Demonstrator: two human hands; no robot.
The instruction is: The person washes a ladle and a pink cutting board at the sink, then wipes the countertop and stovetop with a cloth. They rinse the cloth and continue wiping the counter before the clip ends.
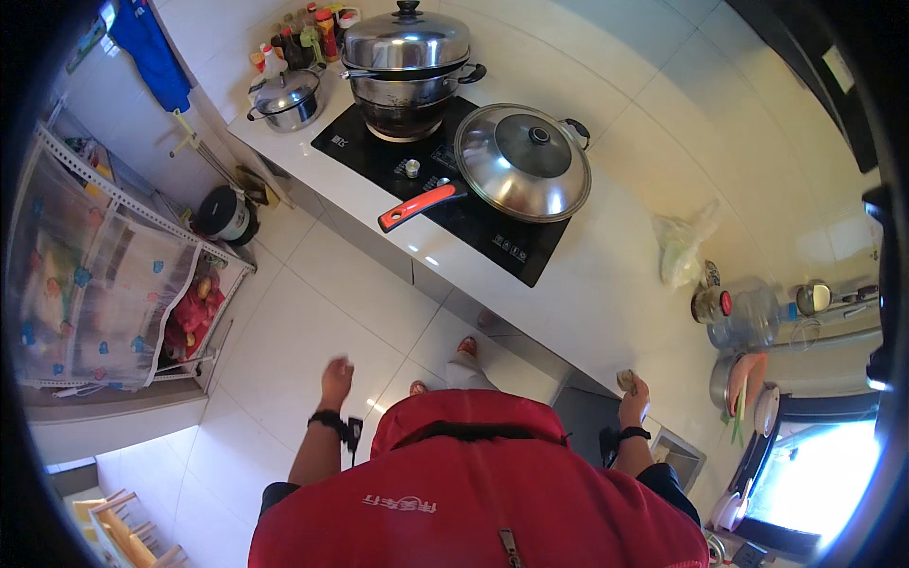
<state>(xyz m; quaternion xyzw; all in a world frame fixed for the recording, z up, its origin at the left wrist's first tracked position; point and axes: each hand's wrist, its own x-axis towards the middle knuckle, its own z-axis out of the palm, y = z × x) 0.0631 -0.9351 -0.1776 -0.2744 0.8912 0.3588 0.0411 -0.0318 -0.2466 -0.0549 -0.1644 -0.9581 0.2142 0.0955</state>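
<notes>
My left hand [337,382] hangs over the tiled floor, its fingers loosely curled, with nothing seen in it. Near the front edge of the white countertop [611,298], my right hand [634,403] grips a small brownish bundle, perhaps a cloth [626,381]. Ahead lies a black two-zone cooktop [515,248]. A lidded wok [522,163] with a red handle [419,204] sits on its right side. Stacked steel pots under a domed lid [408,42] stand on the left side. A small lidded steel pot [285,103] is beside the cooktop.
Sauce bottles [312,39] crowd the back left corner. Along the right wall are a plastic bag [682,248], a red-lidded jar [710,305] and a large clear bottle [753,316]. A sink [678,458] is by my right forearm. A curtained shelf rack [106,284] and a black bucket [226,215] stand left.
</notes>
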